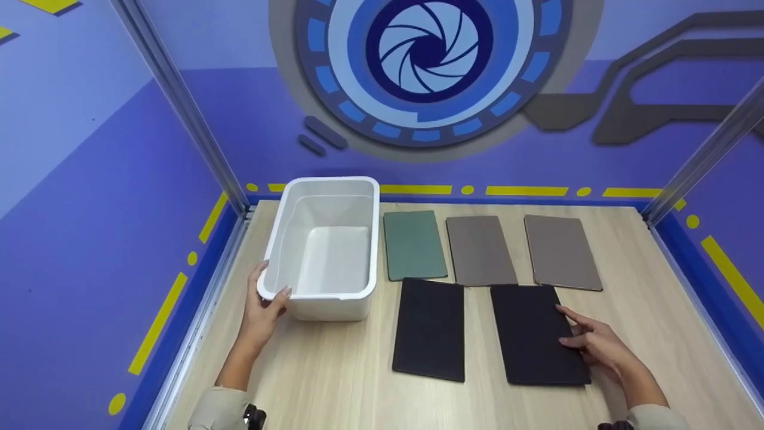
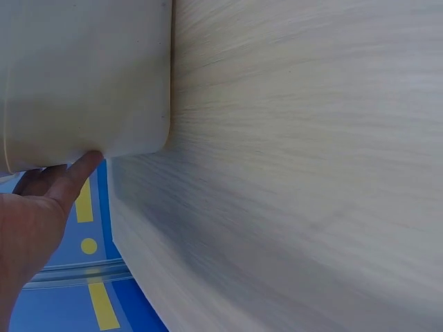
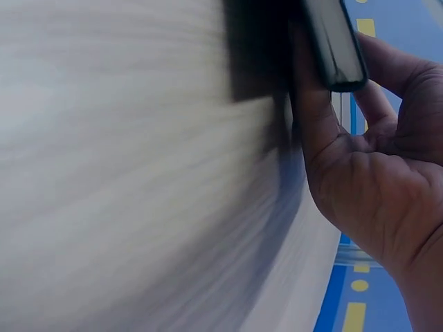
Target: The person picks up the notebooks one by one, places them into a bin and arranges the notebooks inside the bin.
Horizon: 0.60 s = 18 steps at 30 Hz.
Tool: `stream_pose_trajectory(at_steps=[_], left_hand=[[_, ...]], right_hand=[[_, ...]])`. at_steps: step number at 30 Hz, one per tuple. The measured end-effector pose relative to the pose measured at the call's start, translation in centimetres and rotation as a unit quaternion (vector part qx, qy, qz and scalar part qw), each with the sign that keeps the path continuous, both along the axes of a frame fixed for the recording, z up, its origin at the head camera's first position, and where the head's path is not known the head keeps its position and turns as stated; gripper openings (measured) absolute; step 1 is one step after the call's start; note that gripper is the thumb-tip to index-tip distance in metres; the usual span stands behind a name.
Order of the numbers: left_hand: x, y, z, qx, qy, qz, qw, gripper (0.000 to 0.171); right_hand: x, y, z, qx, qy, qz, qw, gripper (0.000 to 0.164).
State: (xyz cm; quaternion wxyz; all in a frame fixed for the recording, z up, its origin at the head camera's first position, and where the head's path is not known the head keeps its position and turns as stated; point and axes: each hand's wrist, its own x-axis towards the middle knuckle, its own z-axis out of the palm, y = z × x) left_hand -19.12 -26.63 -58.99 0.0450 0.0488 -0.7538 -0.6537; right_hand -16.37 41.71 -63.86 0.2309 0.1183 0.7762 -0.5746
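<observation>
At the near left corner of a white plastic bin [image 1: 334, 307], my left hand [image 1: 260, 319] grips the rim, thumb on the near side and fingers along the left wall. Those fingers [image 2: 73, 181] also show against the bin's wall in the left wrist view. My right hand [image 1: 607, 349] holds a black notebook [image 1: 534, 334] by its right edge. In the right wrist view the notebook's page edges [image 3: 338, 48] show between thumb and fingers, and a dark shadow falls on the table close beside it. A second black notebook [image 1: 428, 328] lies flat to the left.
Behind the black notebooks, a green notebook [image 1: 415, 245] and two brown notebooks [image 1: 482, 251] lie in a row on the wooden table [image 1: 334, 382]. Nothing shows inside the bin. Blue printed panels [image 1: 227, 119] with metal posts [image 1: 179, 101] enclose the table's back and sides.
</observation>
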Motion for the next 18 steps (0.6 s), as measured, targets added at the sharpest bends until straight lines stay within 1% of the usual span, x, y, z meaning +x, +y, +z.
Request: stream_pose_trajectory(at_steps=[4, 7, 13, 18], left_hand=[[0.0, 0.0, 0.0, 0.0, -0.001, -0.001, 1.0, 0.078], [0.0, -0.1, 0.1, -0.002, 0.002, -0.001, 1.0, 0.078], [0.2, -0.3, 0.1, -0.009, -0.005, 0.005, 0.9999, 0.078], [0.1, -0.1, 0.2, -0.009, -0.012, -0.003, 0.9999, 0.079]], right_hand=[[0.2, -0.1, -0.2, -0.073, -0.007, 0.015, 0.997, 0.093], [0.5, -0.3, -0.3, -0.105, -0.006, 0.019, 0.994, 0.093], [0.8, -0.7, -0.2, -0.11, 0.007, 0.002, 0.994, 0.092], [1.1, -0.9, 0.2, -0.112, 0.014, -0.027, 0.993, 0.09]])
